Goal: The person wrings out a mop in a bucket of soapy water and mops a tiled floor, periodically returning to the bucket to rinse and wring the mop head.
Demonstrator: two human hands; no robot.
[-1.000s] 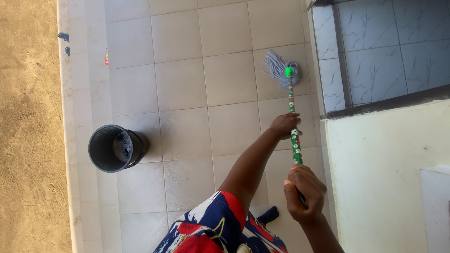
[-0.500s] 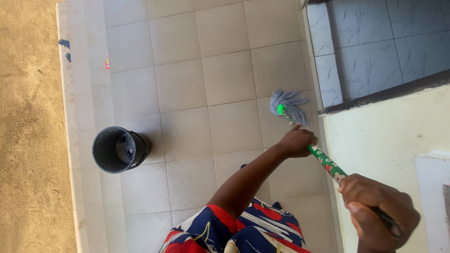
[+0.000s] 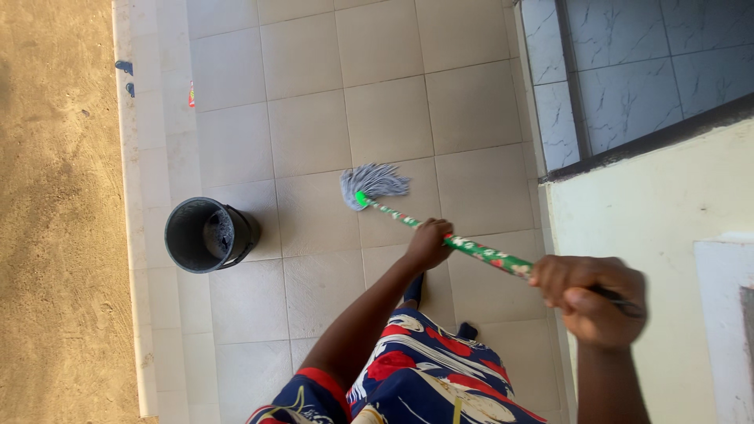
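A tiled porch or veranda of a home is shown, just outside a doorway. Large beige floor tiles (image 3: pixel 389 118) are bordered on one side by a raised edge and bare sandy ground (image 3: pixel 55 212). On the other side, a cream painted wall (image 3: pixel 652 204) and a threshold to a room with grey marbled tiles (image 3: pixel 628 63) are seen. A dark bucket (image 3: pixel 206 234) and a string mop (image 3: pixel 373 183) are seen on the floor.
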